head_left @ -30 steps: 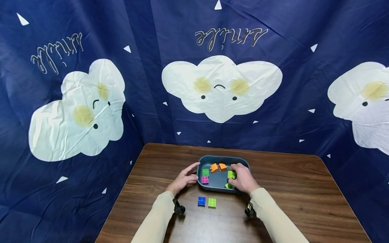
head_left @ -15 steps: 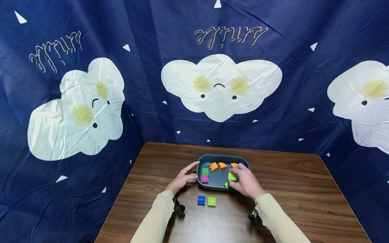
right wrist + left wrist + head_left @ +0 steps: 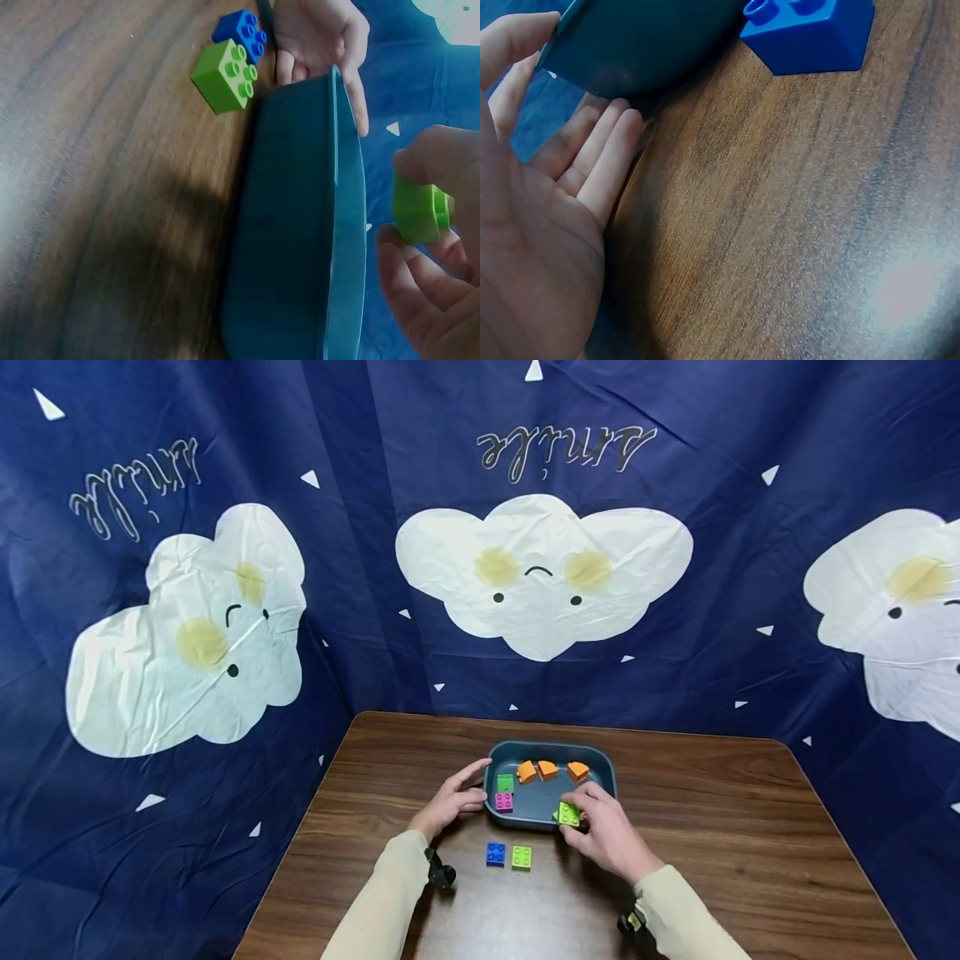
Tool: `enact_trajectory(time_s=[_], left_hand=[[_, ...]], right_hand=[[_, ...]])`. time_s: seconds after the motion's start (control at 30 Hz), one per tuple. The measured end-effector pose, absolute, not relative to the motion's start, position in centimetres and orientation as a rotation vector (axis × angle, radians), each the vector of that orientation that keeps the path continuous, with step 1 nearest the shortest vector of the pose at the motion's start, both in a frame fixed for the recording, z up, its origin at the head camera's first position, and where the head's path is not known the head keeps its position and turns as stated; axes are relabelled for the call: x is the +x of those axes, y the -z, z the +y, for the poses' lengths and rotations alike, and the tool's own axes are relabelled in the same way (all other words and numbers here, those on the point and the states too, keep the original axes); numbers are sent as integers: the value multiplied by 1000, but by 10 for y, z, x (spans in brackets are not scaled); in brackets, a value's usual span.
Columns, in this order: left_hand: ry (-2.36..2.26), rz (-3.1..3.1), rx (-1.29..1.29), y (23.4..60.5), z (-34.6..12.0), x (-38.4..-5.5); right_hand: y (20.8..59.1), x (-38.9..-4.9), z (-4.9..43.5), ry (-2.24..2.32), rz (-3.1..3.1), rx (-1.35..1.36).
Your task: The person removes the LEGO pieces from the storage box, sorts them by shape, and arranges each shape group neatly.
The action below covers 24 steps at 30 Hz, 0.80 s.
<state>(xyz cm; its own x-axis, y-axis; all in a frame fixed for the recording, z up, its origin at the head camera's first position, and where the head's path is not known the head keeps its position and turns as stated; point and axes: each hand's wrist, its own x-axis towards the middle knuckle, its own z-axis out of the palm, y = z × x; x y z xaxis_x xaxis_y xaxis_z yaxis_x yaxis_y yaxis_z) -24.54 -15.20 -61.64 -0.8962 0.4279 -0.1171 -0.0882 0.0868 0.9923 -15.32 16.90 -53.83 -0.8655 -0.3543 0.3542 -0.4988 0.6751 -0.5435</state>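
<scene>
My right hand [image 3: 606,835] pinches a lime green toy brick [image 3: 568,814] between thumb and fingers, over the front right rim of a dark teal tray [image 3: 536,795]. In the right wrist view, that held brick [image 3: 416,210] is raised beside the tray wall [image 3: 281,210]. My left hand [image 3: 450,802] touches the tray's left end, fingers loosely extended with the tips at the rim. A blue brick [image 3: 496,854] and another lime green brick [image 3: 521,858] stand side by side on the table in front of the tray.
Inside the tray, a pink brick [image 3: 504,802] and a green brick [image 3: 505,783] sit at the left, with orange pieces [image 3: 547,770] along the back. The wooden table [image 3: 712,827] meets a blue curtain [image 3: 360,610] behind and at both sides.
My right hand has drawn the lime green brick from the tray's right side toward its front edge, uncovering the right-hand orange piece. The left hand stays at the tray's left end.
</scene>
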Motion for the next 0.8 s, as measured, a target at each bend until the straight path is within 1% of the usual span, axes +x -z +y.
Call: enact_trajectory(time_s=[0.43, 0.8], left_hand=[[-1871, 1987, 330, 615, -153, -244], [-1870, 2006, 335, 619, -152, -246]], right_hand=[[548, -128, 160, -933, -2616, 852], [574, -120, 151, -932, -2671, 811]])
